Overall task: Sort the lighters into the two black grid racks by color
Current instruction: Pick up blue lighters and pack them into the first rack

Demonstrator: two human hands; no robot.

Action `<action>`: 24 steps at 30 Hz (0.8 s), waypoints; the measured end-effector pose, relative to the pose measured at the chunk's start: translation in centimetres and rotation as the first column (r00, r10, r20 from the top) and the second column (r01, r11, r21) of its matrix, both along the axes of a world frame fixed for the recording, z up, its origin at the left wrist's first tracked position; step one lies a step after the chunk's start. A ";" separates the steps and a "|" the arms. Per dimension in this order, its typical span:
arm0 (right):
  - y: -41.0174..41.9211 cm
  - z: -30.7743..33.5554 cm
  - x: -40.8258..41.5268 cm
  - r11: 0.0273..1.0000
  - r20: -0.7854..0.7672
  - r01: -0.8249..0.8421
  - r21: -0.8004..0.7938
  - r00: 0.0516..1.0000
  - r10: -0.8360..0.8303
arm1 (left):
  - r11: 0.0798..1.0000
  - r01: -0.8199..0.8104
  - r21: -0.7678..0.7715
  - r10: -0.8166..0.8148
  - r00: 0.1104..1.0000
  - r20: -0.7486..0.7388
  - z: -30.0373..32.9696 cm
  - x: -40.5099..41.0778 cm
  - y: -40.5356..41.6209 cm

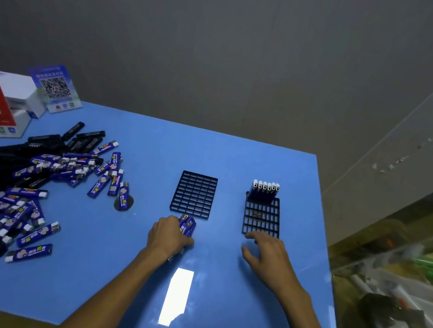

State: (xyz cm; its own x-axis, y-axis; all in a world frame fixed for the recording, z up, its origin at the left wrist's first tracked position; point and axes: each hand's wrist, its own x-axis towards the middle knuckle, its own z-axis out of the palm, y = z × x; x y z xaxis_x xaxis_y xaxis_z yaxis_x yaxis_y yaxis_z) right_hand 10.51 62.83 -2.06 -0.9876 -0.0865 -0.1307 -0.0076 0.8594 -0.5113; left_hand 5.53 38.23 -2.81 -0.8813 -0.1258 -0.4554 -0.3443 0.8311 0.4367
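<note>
Two black grid racks lie on the blue table. The left rack (193, 194) holds nothing. The right rack (262, 216) has a row of several blue lighters (264, 191) standing along its far edge. My left hand (169, 234) grips a bunch of blue lighters (187, 225) just in front of the left rack. My right hand (266, 251) hovers with fingers spread, fingertips at the near edge of the right rack, holding nothing. A mixed pile of blue and black lighters (23, 183) covers the table's left side.
Boxes and QR-code cards (5, 100) stand at the table's far left corner. The table's right edge (325, 225) drops to a cluttered shelf (402, 295). A bright light reflection (175, 297) lies on the table between my forearms.
</note>
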 end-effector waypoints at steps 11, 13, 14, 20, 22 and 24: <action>0.3 1.4 -0.9 0.998 -0.028 0.062 0.017 0.998 -0.062 | 0.927 -0.017 0.376 0.035 0.998 -0.042 2.1 -1.9 2.4; 0.4 2.1 -1.2 0.998 -0.041 0.059 -0.033 0.997 -0.060 | 0.878 -0.017 0.478 0.050 0.997 -0.056 3.3 -2.0 3.5; 0.5 2.4 -1.4 0.997 -0.048 0.054 -0.063 0.997 -0.057 | 0.859 -0.006 0.511 0.046 0.997 -0.066 3.8 -2.1 4.2; 3.2 3.6 -2.7 0.956 -0.034 0.039 -0.291 0.998 -0.051 | 0.824 0.065 0.564 0.017 0.990 -0.139 5.6 -2.0 8.7; 4.4 4.1 -3.1 0.916 -0.029 0.066 -0.395 0.996 -0.084 | 0.819 0.075 0.569 0.011 0.989 -0.148 6.1 -1.4 10.3; 5.3 4.5 -3.5 0.861 -0.004 0.083 -0.501 0.995 -0.098 | 0.824 0.083 0.561 0.003 0.989 -0.151 6.2 -1.0 11.7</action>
State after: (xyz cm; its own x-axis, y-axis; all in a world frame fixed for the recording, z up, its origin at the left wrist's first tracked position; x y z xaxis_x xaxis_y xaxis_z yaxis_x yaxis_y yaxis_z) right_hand 6.98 68.12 2.44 -0.9969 -0.0424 -0.0662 0.0373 0.4861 -0.8731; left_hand 4.56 49.93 3.42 -0.9392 0.1517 -0.3081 -0.2163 0.4357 0.8737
